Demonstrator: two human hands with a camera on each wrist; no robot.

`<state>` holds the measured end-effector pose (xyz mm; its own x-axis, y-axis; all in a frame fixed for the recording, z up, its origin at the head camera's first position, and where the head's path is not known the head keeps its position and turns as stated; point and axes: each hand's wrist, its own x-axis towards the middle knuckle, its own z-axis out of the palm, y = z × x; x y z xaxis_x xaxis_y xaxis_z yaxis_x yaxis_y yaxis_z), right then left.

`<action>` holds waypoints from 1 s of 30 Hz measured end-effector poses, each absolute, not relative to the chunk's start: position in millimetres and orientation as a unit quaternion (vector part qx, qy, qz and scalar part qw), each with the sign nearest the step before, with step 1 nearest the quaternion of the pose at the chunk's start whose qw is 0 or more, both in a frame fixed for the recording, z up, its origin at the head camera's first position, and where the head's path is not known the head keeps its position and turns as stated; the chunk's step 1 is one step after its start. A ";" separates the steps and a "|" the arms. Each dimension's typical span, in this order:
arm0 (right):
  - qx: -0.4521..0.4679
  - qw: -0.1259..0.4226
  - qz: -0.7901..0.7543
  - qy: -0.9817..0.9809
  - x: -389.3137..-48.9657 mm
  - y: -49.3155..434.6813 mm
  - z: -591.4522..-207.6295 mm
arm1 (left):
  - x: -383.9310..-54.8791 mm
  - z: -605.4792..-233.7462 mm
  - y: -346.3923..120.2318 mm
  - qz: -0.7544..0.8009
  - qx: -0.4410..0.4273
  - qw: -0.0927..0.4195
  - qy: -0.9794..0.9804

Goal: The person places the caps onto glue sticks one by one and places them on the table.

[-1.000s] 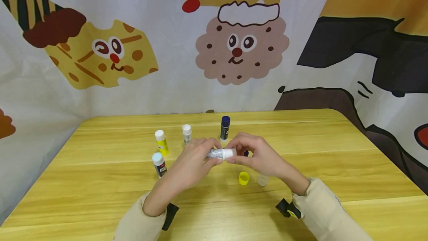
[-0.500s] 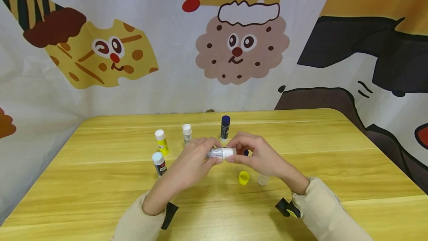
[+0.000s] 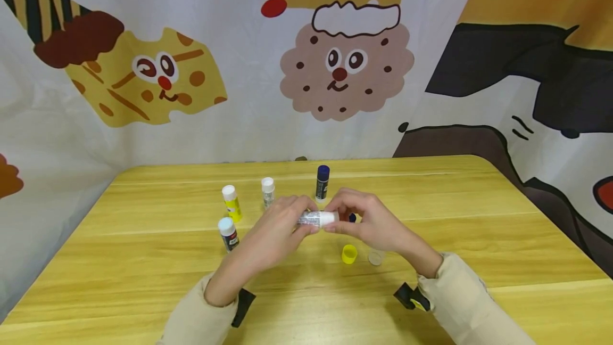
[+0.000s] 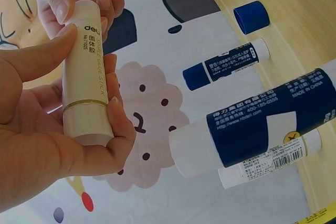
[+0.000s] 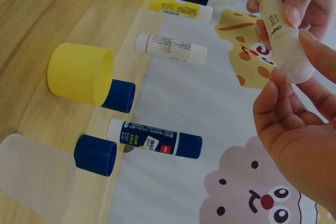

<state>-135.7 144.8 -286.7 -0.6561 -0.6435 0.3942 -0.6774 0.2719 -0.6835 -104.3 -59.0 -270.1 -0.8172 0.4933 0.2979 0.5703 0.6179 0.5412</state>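
Note:
Held level between both hands is a white glue stick [image 3: 311,219], printed "deli" in the left wrist view. My left hand [image 3: 275,236] grips its barrel [image 4: 84,77], thumb along the side and fingers curled beneath. At the other end, thumb and fingertips of my right hand [image 3: 371,221] pinch the translucent cap [image 5: 297,68], which sits around the white tip. That end is partly hidden by the right fingers in the left wrist view.
Left of the hands stand a yellow glue stick [image 3: 232,204], a white one [image 3: 267,191] and a navy one [image 3: 228,234]. A navy-capped glue stick [image 3: 323,182] stands behind. Loose caps lie to the right: yellow [image 3: 349,254], clear [image 3: 375,257] and two navy caps [image 5: 95,155].

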 end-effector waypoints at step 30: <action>0.379 -0.008 0.444 -0.812 -136.3 152.9 -288.3 | -107.6 -272.5 -61.3 -0.338 -0.284 0.059 -0.895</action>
<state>-136.3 152.9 -288.3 -0.7131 -0.6222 0.3230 -0.6076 0.3187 -0.7275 -107.6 -61.3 -272.5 -0.8314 0.4691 0.2979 0.5490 0.6102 0.5711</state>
